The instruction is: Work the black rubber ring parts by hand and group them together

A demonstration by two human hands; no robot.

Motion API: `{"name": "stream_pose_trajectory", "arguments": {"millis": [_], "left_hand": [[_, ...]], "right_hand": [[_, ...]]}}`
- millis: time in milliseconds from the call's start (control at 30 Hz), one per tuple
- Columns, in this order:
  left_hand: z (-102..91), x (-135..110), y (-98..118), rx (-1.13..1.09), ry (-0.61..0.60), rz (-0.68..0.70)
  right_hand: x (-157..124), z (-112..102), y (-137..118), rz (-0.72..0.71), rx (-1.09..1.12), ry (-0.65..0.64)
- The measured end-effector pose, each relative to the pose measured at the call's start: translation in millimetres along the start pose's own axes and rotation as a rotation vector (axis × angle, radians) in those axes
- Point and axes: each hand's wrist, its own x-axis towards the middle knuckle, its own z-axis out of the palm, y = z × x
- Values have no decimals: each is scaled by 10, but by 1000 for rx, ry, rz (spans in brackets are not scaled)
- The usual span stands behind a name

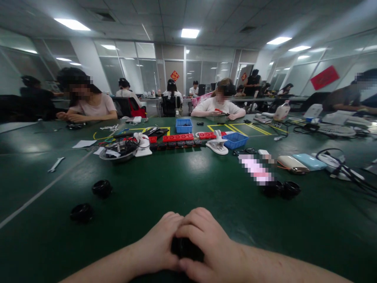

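Close to the front of the table, my left hand (160,241) and my right hand (210,241) are closed around a black round part (186,248). The left grips it from its left side; the right curls over its top and right side, thumb low at the front. Much of the part is covered by my fingers, so its exact kind is unclear. Similar black, ring-shaped parts lie to the left, one farther back (102,188) and one nearer (81,213). Two more, a left one (273,189) and a right one (291,190), sit together at the right.
Across the green table (165,184) run red power strips (178,138) between white clamps. A metal bowl (118,157) holds cables. There are a wrench (55,164), blue baskets (184,125), a blurred-out phone (255,169) and power banks (309,161). Several people sit beyond.
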Motion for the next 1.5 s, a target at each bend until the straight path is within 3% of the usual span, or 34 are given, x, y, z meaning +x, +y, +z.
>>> {"name": "stream_pose_trajectory", "arguments": {"millis": [100,300,700,833,1033,1233,1500], "left_hand": [[-4,7,6,-21,35,-21],[-24,11,39,-15,14,-2],[81,17,-55,14,26,86],[86,17,-81,24,36,108],[96,-3,-173,94,24,149],[65,12,-50,-31,26,16],[44,17,59,-10,41,-31]], "right_hand": [[-11,63,24,106,-51,1],[-28,118,76,76,-107,-96],[-19,17,157,-238,-21,-218],[-28,-9,181,-341,-20,-179],[-33,-3,116,-185,-74,-39],[-45,65,90,-37,-34,106],[-72,112,73,40,-145,-3]]}}
